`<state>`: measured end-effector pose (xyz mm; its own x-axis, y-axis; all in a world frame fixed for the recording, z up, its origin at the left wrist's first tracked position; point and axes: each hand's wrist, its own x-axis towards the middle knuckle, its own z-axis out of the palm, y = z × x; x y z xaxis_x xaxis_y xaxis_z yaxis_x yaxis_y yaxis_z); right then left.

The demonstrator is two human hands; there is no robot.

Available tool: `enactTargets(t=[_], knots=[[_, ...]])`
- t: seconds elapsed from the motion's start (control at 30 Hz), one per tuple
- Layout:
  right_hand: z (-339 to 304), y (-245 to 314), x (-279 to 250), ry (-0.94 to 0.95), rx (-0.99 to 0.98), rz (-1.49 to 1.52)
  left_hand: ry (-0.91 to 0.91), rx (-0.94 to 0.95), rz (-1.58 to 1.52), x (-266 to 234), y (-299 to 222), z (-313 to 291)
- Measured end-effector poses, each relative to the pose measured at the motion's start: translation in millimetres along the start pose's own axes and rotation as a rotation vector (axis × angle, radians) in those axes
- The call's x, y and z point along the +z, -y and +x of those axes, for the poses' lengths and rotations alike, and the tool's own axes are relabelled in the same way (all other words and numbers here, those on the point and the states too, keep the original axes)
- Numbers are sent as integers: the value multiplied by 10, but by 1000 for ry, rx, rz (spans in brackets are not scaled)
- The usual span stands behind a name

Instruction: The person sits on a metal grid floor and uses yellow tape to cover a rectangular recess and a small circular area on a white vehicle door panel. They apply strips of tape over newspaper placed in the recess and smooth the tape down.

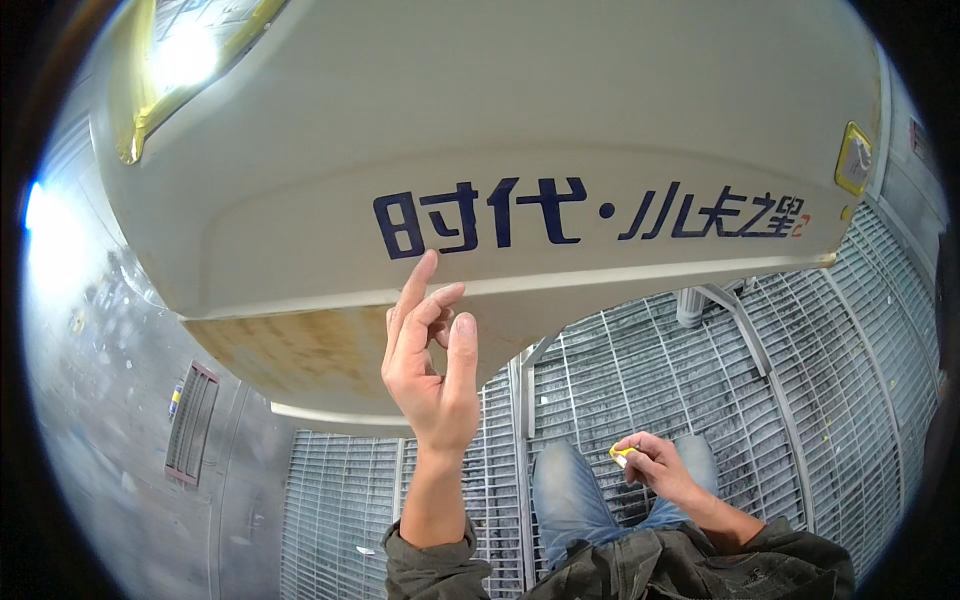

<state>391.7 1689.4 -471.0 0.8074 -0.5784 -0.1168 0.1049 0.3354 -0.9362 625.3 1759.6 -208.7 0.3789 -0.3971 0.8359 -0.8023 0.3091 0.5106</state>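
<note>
My left hand (430, 375) is raised in front of a large cream-white vehicle panel (520, 80). Its index finger stretches up to just under the dark blue lettering (540, 212), near the first character. The other fingers are half bent and the thumb stands apart; nothing shows in this hand. Whether the fingertip touches the panel, I cannot tell. Low over my knees, my right hand (660, 468) pinches a small yellow-and-white object (622, 455) between thumb and fingers. Its kind is too small to make out.
Yellow masking tape (140, 125) edges an opening at upper left. A yellow-rimmed fitting (854, 158) sits at the panel's right end. Brownish patches mark the lower panel (300, 350). Metal floor grating (660, 380) lies below, with a grey wall and vent (192, 422) at left.
</note>
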Motion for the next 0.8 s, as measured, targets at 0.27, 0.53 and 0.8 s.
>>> enactTargets(t=[0.27, 0.53, 0.8], knots=[[36, -30, -6, 12, -15, -8, 48, 36, 63, -9, -14, 33], [52, -71, -10, 25, -21, -3, 47, -107, -137, -66, -45, 129], [81, -175, 5, 14, -11, 63, 84, -14, -36, -28, 49, 41]])
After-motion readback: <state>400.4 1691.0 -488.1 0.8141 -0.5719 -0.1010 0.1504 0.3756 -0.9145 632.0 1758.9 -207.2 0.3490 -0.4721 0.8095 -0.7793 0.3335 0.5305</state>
